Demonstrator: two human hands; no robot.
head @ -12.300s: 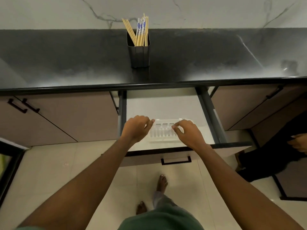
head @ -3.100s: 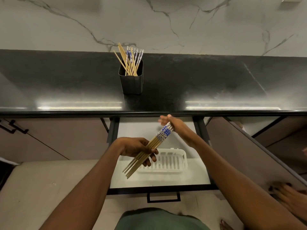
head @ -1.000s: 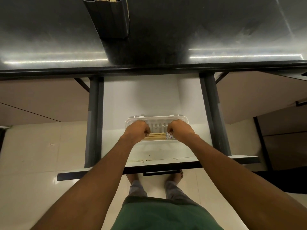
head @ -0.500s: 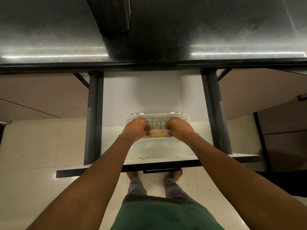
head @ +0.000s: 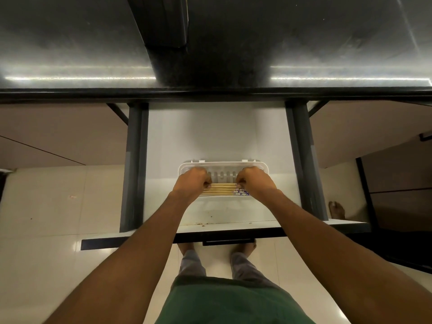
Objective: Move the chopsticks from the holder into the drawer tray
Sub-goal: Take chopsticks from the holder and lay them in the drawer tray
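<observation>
Several wooden chopsticks (head: 221, 190) with blue-patterned ends lie flat and side by side in the white slotted tray (head: 223, 164) inside the open drawer (head: 201, 134). My left hand (head: 191, 183) has its fingers curled over the plain left ends of the bundle. My right hand (head: 253, 183) has its fingers curled over the blue-patterned right ends. The dark metal holder (head: 163, 19) stands on the black countertop at the top of the view; its opening and contents are cut off.
The black countertop (head: 304, 43) overhangs the drawer's back. Dark drawer rails (head: 134, 164) run along both sides. My feet stand on the pale tiled floor under the drawer front. Another person's foot (head: 336, 210) shows at the right.
Both hands stay at the ends of the chopsticks in the tray. The bundle has spread flatter and sits slightly nearer the tray's front. The view tilted a little.
</observation>
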